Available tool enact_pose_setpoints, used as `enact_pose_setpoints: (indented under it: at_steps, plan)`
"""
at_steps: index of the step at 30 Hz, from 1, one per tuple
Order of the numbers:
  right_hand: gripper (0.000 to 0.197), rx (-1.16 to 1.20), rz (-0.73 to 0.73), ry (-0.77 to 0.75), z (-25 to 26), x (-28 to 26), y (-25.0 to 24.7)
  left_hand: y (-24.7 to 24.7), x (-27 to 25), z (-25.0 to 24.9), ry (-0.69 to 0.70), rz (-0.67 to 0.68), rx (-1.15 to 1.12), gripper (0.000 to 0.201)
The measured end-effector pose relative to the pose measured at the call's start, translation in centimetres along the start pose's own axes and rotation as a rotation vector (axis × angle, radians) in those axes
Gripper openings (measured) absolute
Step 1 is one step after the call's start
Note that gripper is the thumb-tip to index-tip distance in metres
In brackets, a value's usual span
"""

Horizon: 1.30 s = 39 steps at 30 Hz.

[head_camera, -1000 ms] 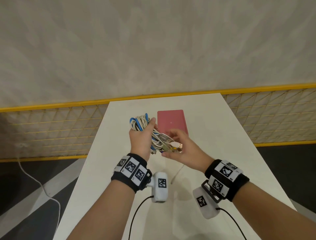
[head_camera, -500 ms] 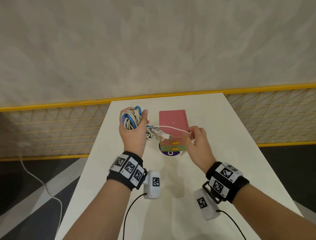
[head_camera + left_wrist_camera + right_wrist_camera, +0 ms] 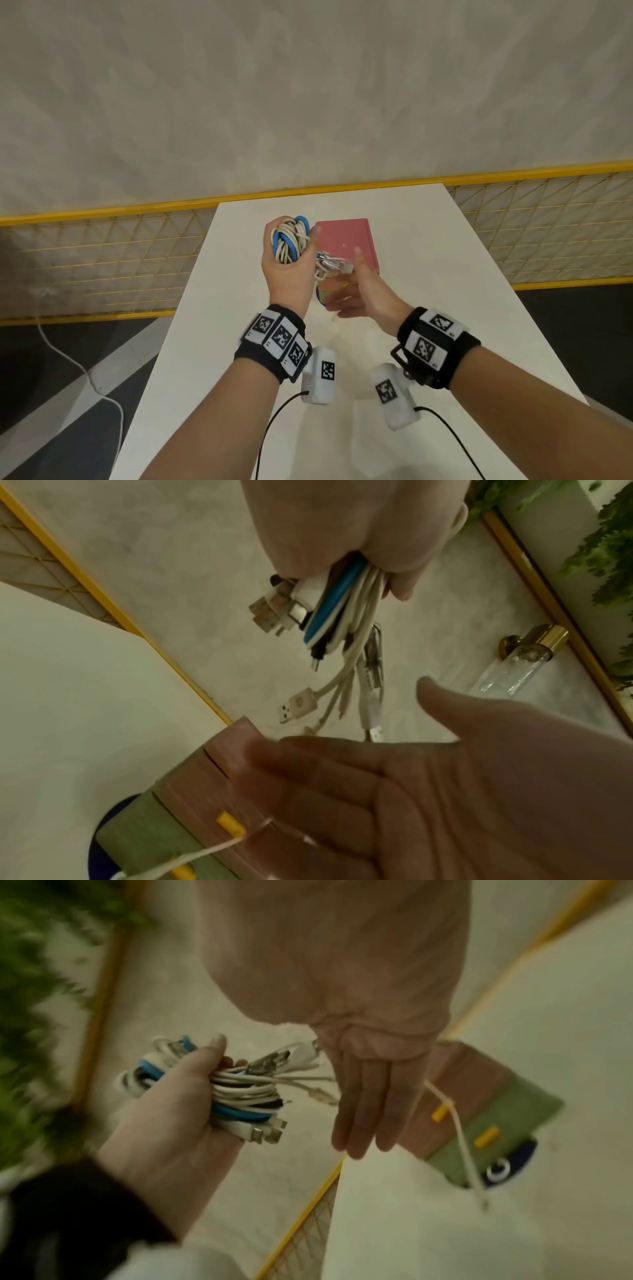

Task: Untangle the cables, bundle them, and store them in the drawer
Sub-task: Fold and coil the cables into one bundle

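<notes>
My left hand (image 3: pixel 287 270) grips a coiled bundle of white and blue cables (image 3: pixel 289 240) above the far part of the white table (image 3: pixel 428 274). Several plugs stick out of the bundle (image 3: pixel 342 607) toward my right hand (image 3: pixel 363 294). That hand is just right of the plugs, fingers straight and together, thumb raised. A thin white cable (image 3: pixel 462 1137) runs from behind those fingers and hangs loose over the drawer box. The box (image 3: pixel 346 240) has a pink top and pink and green drawer fronts (image 3: pixel 479 1085) with yellow handles; all look closed.
The box stands on a dark blue round base (image 3: pixel 507 1164). Yellow mesh fencing (image 3: pixel 102 260) runs below the wall on both sides of the table. A white cord (image 3: pixel 68 359) lies on the dark floor at left. My wrist cameras' black leads hang near the table's front.
My right hand drew one thin white cable out to the right, then came back beside the bundle with its fingers straightened. My left hand carried the bundle slightly left and farther away.
</notes>
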State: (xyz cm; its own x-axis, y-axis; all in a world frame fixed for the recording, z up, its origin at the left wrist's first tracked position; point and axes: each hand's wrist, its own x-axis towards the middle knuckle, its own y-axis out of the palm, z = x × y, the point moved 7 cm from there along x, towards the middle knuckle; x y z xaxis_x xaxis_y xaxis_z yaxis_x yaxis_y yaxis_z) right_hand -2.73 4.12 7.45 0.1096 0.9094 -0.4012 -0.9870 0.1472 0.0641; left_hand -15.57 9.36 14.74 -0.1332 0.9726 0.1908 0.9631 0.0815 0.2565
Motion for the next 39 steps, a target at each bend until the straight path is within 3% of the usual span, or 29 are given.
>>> enact_pose_setpoints:
  at_steps: [2, 4, 7, 10, 15, 17, 21, 25, 27, 32, 36, 39]
  plan:
    - [0.062, 0.331, 0.013, 0.038, 0.2, 0.9, 0.4, 0.6, -0.6, 0.9, -0.075, 0.046, 0.023, 0.028]
    - [0.044, 0.502, -0.039, 0.062, 0.7, 1.3, -0.1, 0.9, -1.1, 1.9, -0.153, 0.105, 0.086, 0.026]
    - [0.024, 0.524, -0.056, 0.083, 1.5, 1.0, -0.6, 0.9, -1.6, 3.1, -0.260, 0.194, 0.160, 0.019]
    - [0.019, 0.491, -0.050, -0.043, 2.3, 0.9, -0.7, 0.6, -1.3, 4.1, -0.340, 0.232, 0.151, 0.021]
    - [0.028, 0.393, -0.062, -0.191, 2.5, 0.4, -0.4, 1.0, -2.2, 5.1, -0.456, 0.345, 0.129, 0.029]
    - [0.034, 0.368, -0.042, -0.175, 2.4, 0.3, 0.3, 1.3, -2.5, 5.2, -0.466, 0.370, 0.119, 0.033]
    - [0.071, 0.350, 0.052, -0.128, 2.3, -0.4, 0.6, 1.6, -2.7, 5.3, -0.491, 0.385, 0.108, 0.031]
    - [0.082, 0.256, 0.184, -0.104, 2.6, -0.9, 0.5, 1.6, -2.8, 5.4, -0.532, 0.399, 0.102, 0.026]
    - [0.091, 0.173, 0.174, -0.077, 2.5, -0.6, -0.3, 1.4, -2.5, 5.4, -0.509, 0.410, 0.137, 0.024]
    - [0.085, 0.044, 0.162, -0.123, 3.1, -0.8, -0.3, 2.1, -2.8, 5.0, -0.474, 0.468, 0.156, 0.013]
    - [0.065, 0.074, 0.139, -0.144, 3.8, -0.5, 0.0, 2.4, -3.3, 5.2, -0.532, 0.506, 0.092, 0.028]
    - [0.106, 0.075, 0.163, -0.122, 2.5, 1.0, 0.0, 2.7, -3.4, 4.7, -0.504, 0.617, 0.180, 0.032]
